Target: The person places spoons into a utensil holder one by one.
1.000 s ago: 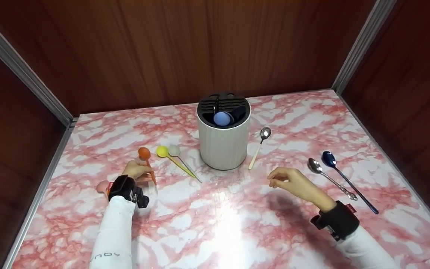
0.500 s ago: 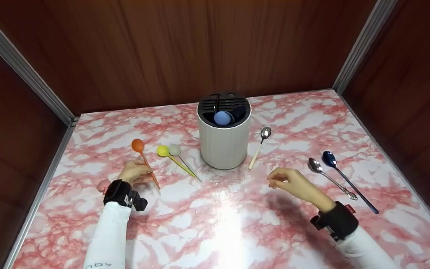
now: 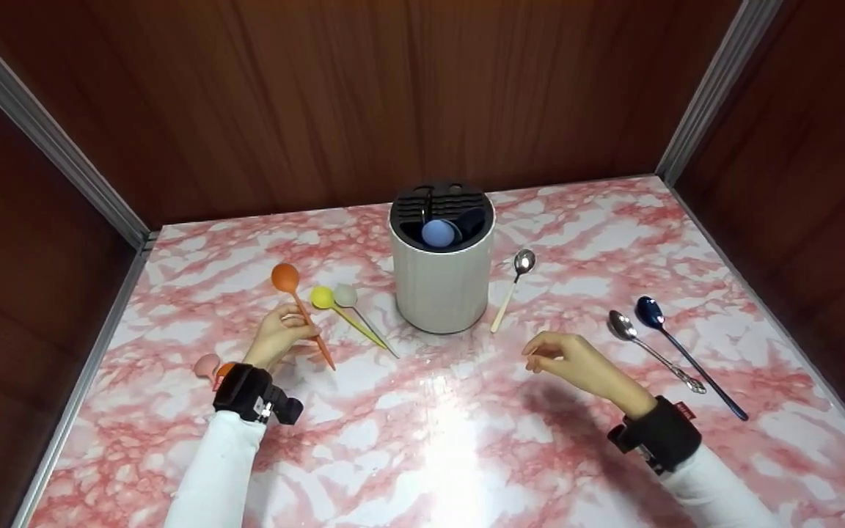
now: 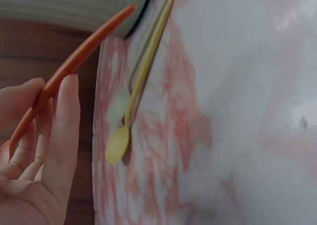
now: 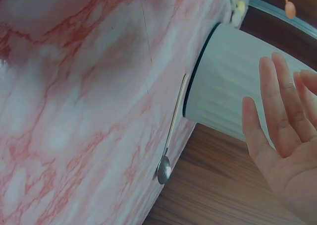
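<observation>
My left hand [image 3: 281, 334] pinches an orange spoon [image 3: 285, 278] by its handle, the bowl pointing away from me. In the left wrist view the thumb and fingers close round the orange handle [image 4: 74, 59], which is held above the table. Just right of it lie a yellow spoon [image 3: 323, 297] and a pale grey spoon [image 3: 345, 295], side by side. My right hand [image 3: 569, 356] hovers over the table with loosely bent fingers and holds nothing. Near it lies a silver spoon with a cream handle [image 3: 499, 312].
A white utensil holder [image 3: 441, 293] with a black slotted top stands at centre back, a blue spoon [image 3: 438, 233] inside. An ornate silver spoon [image 3: 621, 324] and a dark blue spoon [image 3: 650, 312] lie at right. A pink spoon [image 3: 207, 365] sits behind my left wrist.
My left hand has lifted the orange spoon and moved slightly right with it, its bowl now farther from me. The right hand has stayed nearly still.
</observation>
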Available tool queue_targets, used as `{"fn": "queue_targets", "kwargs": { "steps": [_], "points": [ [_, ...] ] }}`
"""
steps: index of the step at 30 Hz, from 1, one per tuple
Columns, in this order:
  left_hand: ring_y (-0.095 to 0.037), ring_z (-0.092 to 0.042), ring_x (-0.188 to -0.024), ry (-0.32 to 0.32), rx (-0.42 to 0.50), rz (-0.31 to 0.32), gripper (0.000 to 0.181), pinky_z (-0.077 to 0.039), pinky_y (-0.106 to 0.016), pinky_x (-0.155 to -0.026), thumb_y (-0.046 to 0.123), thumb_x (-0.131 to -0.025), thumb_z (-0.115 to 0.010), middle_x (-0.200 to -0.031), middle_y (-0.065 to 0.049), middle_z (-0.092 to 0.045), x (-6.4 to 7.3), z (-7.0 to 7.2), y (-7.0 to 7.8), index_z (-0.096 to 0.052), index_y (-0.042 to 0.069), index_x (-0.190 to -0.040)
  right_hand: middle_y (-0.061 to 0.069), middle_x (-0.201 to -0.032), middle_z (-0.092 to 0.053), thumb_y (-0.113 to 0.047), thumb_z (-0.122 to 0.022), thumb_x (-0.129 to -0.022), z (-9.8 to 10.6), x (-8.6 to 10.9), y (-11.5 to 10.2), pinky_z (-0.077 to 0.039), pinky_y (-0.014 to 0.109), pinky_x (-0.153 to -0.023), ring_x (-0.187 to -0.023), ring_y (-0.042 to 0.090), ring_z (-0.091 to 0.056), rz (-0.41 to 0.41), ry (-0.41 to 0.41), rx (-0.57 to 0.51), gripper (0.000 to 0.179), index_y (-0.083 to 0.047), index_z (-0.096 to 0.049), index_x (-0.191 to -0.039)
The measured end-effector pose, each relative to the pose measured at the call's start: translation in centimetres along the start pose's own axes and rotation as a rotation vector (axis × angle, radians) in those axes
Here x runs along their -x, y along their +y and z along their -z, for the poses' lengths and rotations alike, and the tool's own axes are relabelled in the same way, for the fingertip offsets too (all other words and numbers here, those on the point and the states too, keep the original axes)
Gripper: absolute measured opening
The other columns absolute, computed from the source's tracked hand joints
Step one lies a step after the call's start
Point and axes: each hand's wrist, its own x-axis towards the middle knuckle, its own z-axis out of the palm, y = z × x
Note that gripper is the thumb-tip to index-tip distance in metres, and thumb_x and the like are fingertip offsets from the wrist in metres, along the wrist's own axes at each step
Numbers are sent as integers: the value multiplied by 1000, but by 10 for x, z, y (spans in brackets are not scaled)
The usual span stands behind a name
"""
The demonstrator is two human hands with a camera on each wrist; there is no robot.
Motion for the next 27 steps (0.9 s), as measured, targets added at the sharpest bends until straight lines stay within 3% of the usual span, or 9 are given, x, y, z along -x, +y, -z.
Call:
{"fn": "queue_targets", "kwargs": {
  "steps": [3,7,11,18,27],
  "points": [
    [-10,-63,-64,7,14,-26,28,-58,-32,-67,-18,-82,-59,-80,-7,-59,3,-8,5,-48,-10,-107,8,-85,-69,-2,-60,-92,0,0,1,-54,25,-77,-80,19,-67,1,-4,0,13,7,-64,-100],
    [-12,-64,-61,35,56,-21,25,-58,-33,-64,-15,-85,-58,-78,-6,-58,7,-17,10,-47,-11,-107,13,-88,-69,-1,-61,-92,-1,-1,0,-53,25,-79,-84,24,-67,-60,-17,11,16,11,-62,-102],
    [-11,-64,-61,73,44,-40,18,-58,-33,-63,-11,-90,-56,-77,-7,-62,8,-23,11,-48,-13,-107,17,-90,-69,-1,-60,-93,-2,-2,0,-53,25,-80,-85,30,-67,-102,-26,11,17,12,-61,-104],
    [-12,-66,-61,91,75,-64,10,-58,-34,-63,-5,-95,-52,-76,-10,-64,13,-27,11,-50,-10,-103,16,-89,-69,1,-60,-92,-7,-3,2,-54,25,-77,-84,27,-68,-86,-24,10,15,11,-62,-102],
    [-11,-64,-63,98,37,-161,19,-58,-32,-62,-9,-91,-57,-79,-8,-63,23,-47,16,-50,-17,-107,18,-91,-68,1,-60,-92,-10,-5,1,-56,30,-78,-86,30,-67,-83,-47,-9,17,14,-61,-104]
  ]
}}
